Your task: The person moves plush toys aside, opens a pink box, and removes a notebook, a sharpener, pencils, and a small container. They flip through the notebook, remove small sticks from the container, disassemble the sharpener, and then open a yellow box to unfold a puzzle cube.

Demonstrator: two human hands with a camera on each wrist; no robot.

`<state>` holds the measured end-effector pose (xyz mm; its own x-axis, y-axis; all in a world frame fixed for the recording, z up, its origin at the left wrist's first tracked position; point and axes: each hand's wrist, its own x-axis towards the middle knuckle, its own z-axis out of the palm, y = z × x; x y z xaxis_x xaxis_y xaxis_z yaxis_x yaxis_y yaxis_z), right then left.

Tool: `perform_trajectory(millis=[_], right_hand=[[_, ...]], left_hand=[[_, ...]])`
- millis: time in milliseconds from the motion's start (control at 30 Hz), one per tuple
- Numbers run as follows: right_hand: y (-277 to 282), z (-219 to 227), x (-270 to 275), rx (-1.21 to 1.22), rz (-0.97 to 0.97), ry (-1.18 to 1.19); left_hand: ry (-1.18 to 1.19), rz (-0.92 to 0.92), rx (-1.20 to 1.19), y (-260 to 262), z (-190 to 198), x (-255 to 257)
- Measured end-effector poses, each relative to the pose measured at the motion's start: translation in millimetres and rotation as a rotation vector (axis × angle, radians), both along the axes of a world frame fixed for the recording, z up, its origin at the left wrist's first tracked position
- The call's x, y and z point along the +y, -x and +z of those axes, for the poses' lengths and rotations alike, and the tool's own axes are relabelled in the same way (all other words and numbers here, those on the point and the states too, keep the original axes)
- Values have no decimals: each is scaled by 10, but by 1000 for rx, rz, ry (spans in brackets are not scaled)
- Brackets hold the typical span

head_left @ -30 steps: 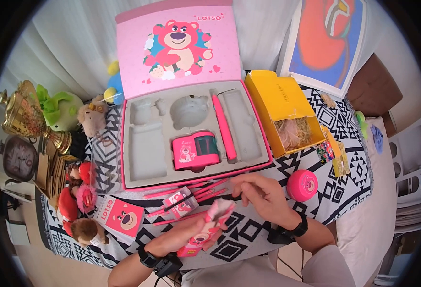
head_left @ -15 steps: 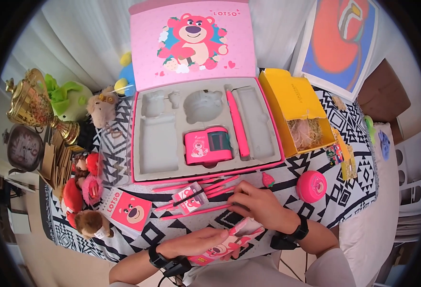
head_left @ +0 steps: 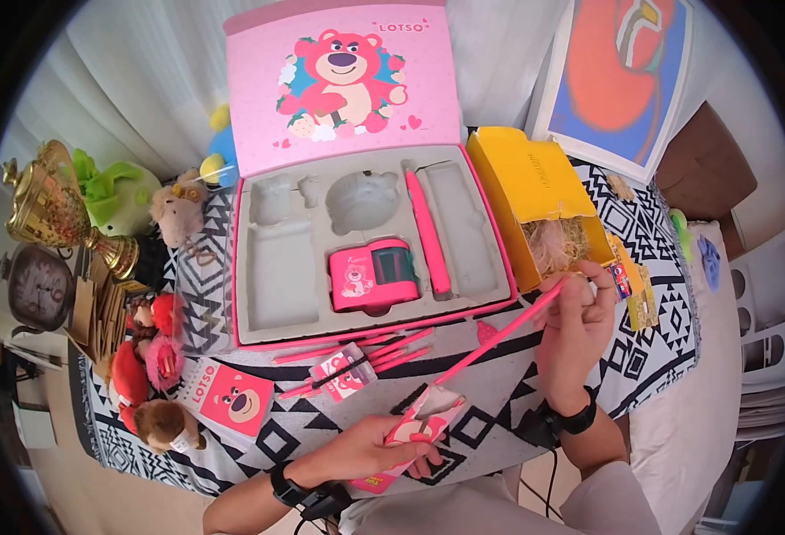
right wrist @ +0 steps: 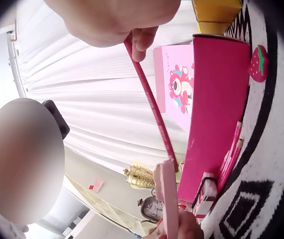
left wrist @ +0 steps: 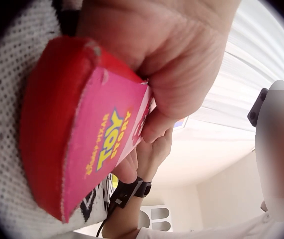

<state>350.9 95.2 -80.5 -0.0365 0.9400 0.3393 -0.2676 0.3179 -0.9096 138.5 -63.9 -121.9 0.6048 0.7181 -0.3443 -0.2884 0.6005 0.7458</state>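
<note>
Fingers (head_left: 601,290) of the right hand (head_left: 575,339) pinch a slim pink pencil (head_left: 508,328) before the large open pink gift box (right wrist: 216,99); farther from it, the left hand (head_left: 365,453) grips a printed pink cardboard pack (left wrist: 107,119), its mouth at the pencil's lower end. Only the left wrist view shows the pack's red base. The right wrist view bares a red strawberry-shaped piece (right wrist: 259,63) near the box; from the head, the pencil covers part of it.
</note>
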Motion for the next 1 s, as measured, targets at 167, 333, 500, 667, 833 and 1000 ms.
perform_trajectory(millis=[167, 333, 500, 667, 833, 1000], right_hand=[[-1, 44, 31, 114, -126, 6], [-3, -11, 23, 89, -101, 33], [37, -2, 14, 93, -84, 27], [28, -53, 6, -2, -81, -24], [80, -110, -131, -244, 134, -135], [-6, -115, -187, -459, 374, -80]], left_hand=[[-28, 12, 69, -19, 41, -18], [-22, 6, 47, -17, 18, -16], [-18, 3, 45, -12, 22, -15], [-8, -2, 31, -20, 36, -17], [8, 47, 27, -15, -15, -41], [7, 51, 28, 4, 45, 1]])
